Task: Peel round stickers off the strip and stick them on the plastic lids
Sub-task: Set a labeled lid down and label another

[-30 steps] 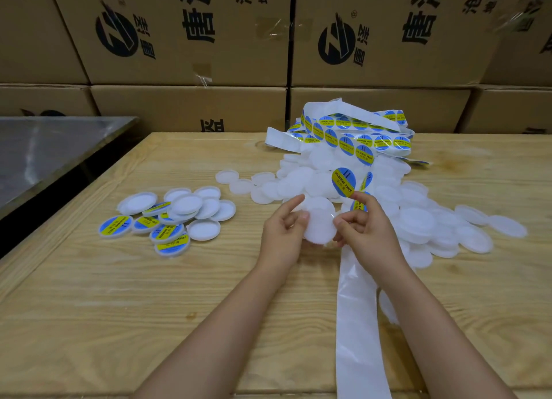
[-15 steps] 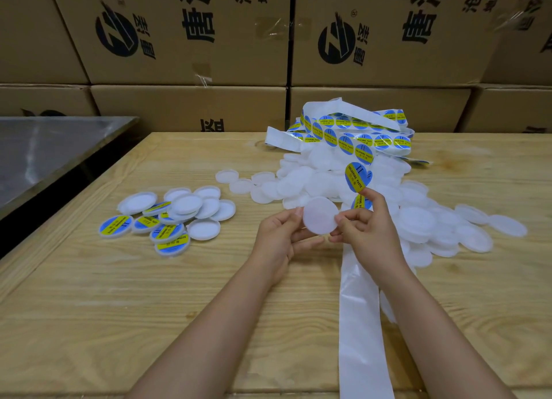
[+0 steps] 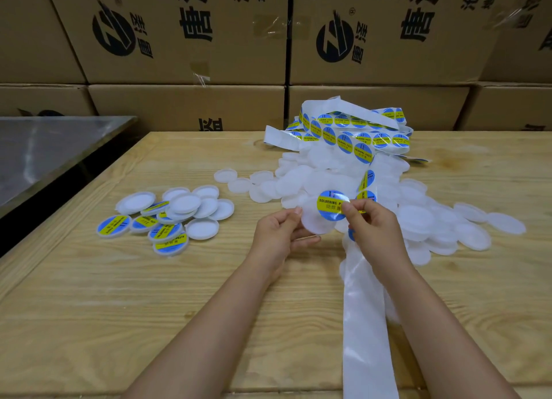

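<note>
Now the left hand [image 3: 277,237] grips a white lid [image 3: 312,224] by its edge above the middle of the bench [image 3: 119,309], while the right hand [image 3: 373,228] pinches a round blue-and-yellow sticker [image 3: 330,209] over the lid's upper right part. The strip [image 3: 364,324] runs from 1 o'clock down to 5 o'clock. Labelled lids [image 3: 167,219] lie at 9 o'clock, and bare lids [image 3: 433,225] are heaped at 2 o'clock.

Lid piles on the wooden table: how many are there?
2: a small pile, some stickered, at the left; a big bare pile beyond the right hand. Lids underneath are hidden.
</note>
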`<state>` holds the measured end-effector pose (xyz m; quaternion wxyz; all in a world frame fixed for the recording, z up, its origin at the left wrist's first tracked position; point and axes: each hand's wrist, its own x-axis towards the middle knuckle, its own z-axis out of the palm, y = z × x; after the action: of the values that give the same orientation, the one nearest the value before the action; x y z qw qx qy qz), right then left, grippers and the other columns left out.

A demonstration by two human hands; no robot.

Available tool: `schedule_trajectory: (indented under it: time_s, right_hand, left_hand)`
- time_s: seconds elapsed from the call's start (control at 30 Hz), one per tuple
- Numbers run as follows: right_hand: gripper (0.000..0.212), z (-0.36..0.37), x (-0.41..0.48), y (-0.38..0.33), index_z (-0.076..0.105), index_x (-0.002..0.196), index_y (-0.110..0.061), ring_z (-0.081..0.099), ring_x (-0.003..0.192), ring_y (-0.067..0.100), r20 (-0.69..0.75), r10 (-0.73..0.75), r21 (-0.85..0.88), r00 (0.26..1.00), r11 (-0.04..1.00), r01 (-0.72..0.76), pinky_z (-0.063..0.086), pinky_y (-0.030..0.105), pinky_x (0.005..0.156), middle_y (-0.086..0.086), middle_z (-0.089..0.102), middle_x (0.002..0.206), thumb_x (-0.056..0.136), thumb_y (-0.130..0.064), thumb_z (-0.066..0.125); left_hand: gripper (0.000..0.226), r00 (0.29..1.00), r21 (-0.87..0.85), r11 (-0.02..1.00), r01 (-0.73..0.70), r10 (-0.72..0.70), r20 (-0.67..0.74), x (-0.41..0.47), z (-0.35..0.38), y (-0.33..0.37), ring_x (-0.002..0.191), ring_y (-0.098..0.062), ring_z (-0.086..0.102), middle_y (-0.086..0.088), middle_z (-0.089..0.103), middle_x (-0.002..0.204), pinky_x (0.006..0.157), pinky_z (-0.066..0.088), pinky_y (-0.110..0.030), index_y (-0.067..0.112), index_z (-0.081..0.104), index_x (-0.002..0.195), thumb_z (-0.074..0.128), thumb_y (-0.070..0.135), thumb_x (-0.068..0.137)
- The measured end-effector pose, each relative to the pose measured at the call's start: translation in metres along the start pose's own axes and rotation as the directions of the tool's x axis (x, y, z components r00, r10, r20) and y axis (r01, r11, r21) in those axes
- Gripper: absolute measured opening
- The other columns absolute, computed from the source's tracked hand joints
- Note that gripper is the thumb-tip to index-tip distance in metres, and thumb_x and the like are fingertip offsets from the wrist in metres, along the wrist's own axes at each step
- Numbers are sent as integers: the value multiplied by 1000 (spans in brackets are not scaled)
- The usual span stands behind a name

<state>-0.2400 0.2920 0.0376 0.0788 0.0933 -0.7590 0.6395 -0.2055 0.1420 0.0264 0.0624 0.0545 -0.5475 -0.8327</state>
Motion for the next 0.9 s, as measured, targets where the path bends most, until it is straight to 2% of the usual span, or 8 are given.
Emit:
schedule_trajectory:
  time_s: [0.13, 0.4, 0.8, 0.9]
  right_hand:
    - [17, 2, -1, 0, 62, 75, -18, 41, 47, 1, 51, 29, -44, 998, 999, -27, 32, 21, 55, -21, 48, 45, 89, -27, 60]
    - [13, 4, -6, -7, 64, 79, -10, 40, 58, 8, 74, 18, -81, 997, 997, -12, 34, 24, 61, -7, 52, 70, 88, -20, 63]
    - [15, 3, -5, -4, 64, 79, -9, 43, 55, 4, 56, -9, -191, 998, 981, 20, 33, 17, 56, -9, 48, 68, 87, -21, 64]
    - [16, 4, -4, -3, 64, 79, -8, 44, 53, 1, 52, -29, -229, 998, 973, 40, 32, 10, 52, -8, 49, 70, 87, -22, 64]
  left_hand:
    - [23, 1000, 24, 1000, -9, 9, 25, -1, -1, 0, 79, -21, 72, -8, 74, 84, 61, 57, -26, 1, 65, 97, 46, 14, 98]
    - [23, 999, 22, 1000, -12, 11, 51, -3, 1, 1, 79, -22, 72, -11, 74, 84, 62, 57, -27, 1, 66, 96, 47, 14, 98]
    - [22, 999, 20, 1000, 4, -5, 34, -3, 2, 0, 77, -23, 72, -12, 73, 83, 61, 58, -28, -1, 66, 95, 50, 14, 97]
    - [22, 999, 23, 1000, 2, -3, 32, -3, 3, 0, 77, -23, 72, -13, 73, 83, 60, 58, -27, -1, 66, 94, 50, 14, 96]
